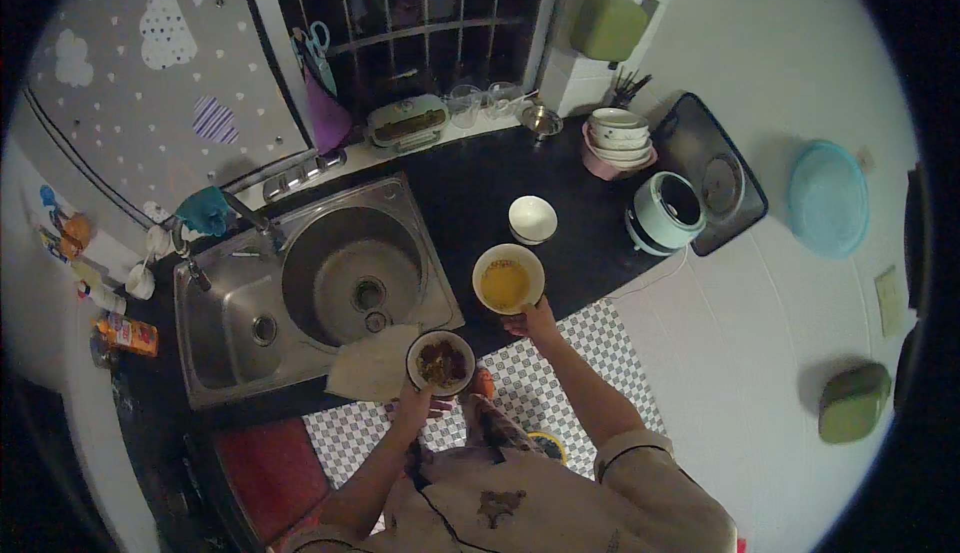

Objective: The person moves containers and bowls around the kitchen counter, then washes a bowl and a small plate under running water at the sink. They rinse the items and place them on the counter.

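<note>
My left hand point(416, 409) grips a white bowl with a dark rim point(463, 343), which holds dark brown, lumpy food. It is held by the counter's front edge, beside a beige cloth point(372, 365) draped at the sink's corner. In my right hand point(533, 324) is a larger white bowl point(480, 271) of yellow, soup-like liquid, held over the front part of the counter. Its contents look level. The fingers under both bowls are partly hidden. Just beyond the right bowl, a small white bowl point(533, 219) stands on the black counter.
A steel double sink point(428, 288) lies left of my hands. To the right are a pale green round cooker point(665, 213), stacked bowls point(620, 140) in a pink basin and a dark tray point(755, 188). Glasses point(465, 105) and a lidded container point(407, 121) line the windowsill.
</note>
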`<state>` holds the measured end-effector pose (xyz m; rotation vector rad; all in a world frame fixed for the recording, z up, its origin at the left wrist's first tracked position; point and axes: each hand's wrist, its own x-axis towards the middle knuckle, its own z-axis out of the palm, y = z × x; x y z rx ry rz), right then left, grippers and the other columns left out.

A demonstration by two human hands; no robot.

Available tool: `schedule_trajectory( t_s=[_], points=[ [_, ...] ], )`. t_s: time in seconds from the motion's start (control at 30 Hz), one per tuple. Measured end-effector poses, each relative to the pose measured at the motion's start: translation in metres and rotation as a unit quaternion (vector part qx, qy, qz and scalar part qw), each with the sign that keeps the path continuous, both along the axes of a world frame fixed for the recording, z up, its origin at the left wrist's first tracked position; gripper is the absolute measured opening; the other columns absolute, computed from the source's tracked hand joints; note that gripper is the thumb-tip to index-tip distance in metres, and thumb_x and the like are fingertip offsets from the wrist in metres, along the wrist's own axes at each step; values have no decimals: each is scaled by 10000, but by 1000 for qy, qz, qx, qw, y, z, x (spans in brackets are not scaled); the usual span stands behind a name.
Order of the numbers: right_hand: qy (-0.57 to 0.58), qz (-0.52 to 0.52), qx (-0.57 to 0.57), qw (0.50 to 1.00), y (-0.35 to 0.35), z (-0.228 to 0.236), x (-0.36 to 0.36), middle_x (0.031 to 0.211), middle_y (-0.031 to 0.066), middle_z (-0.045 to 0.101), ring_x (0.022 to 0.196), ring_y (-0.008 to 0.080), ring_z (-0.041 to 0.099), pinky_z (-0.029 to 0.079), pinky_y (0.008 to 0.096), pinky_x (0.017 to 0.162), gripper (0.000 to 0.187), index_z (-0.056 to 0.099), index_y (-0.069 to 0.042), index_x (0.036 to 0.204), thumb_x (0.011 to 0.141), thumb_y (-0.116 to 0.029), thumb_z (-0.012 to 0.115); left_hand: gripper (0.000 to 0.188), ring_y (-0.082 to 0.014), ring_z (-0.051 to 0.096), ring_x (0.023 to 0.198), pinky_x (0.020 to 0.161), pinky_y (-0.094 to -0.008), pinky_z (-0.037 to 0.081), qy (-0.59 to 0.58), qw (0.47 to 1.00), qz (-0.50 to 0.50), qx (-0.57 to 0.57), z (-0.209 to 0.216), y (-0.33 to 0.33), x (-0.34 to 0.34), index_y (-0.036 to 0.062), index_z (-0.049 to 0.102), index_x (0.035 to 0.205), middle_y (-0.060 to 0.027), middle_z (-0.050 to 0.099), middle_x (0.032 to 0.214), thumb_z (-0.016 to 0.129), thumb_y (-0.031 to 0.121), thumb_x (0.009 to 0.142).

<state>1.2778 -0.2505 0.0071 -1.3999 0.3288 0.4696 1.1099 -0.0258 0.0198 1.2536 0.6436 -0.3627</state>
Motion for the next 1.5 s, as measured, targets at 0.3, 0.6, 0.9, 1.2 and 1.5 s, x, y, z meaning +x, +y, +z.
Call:
schedule_trajectory(
  t_s=[0.3, 0.6, 0.9, 1.2, 1.5],
  points=[
    [34, 60, 31, 997, -49, -14, 47, 807, 172, 616, 622, 218, 629, 541, 314, 561, 322, 334, -52, 1165, 878, -169, 421, 407, -253, 640, 633, 490, -329, 522, -34, 993, 107, -46, -29, -33, 64, 91, 272, 1220, -158, 593, 925, 487, 135, 877],
    [62, 12, -24, 998, -91, -11, 42, 806, 154, 603, 611, 199, 621, 532, 292, 537, 359, 333, -41, 1177, 850, -144, 439, 328, -190, 644, 638, 513, -312, 507, 50, 997, 46, -32, -30, -61, 143, 100, 344, 1170, -108, 650, 833, 449, 247, 896],
    [73, -23, -49, 996, -117, -24, 45, 878, 154, 596, 631, 193, 628, 526, 267, 512, 342, 351, -30, 1165, 852, -152, 418, 328, -168, 641, 619, 511, -289, 509, 76, 996, -9, -39, -45, -76, 168, 120, 332, 1167, -105, 652, 812, 452, 251, 890],
    [55, -66, -61, 994, -125, -14, 38, 871, 169, 599, 623, 214, 629, 526, 274, 516, 317, 363, -6, 1128, 855, -159, 407, 355, -177, 641, 684, 563, -311, 517, 87, 995, -42, -17, -62, -79, 178, 139, 311, 1196, -103, 650, 876, 455, 281, 904],
    [5, -63, -48, 997, -110, 40, 33, 851, 150, 596, 615, 193, 617, 501, 265, 494, 355, 380, -9, 1139, 855, -210, 449, 524, -217, 632, 625, 525, -351, 514, 89, 995, -40, -10, -40, -73, 177, 106, 309, 1235, -143, 632, 878, 536, 387, 855]
  ],
)
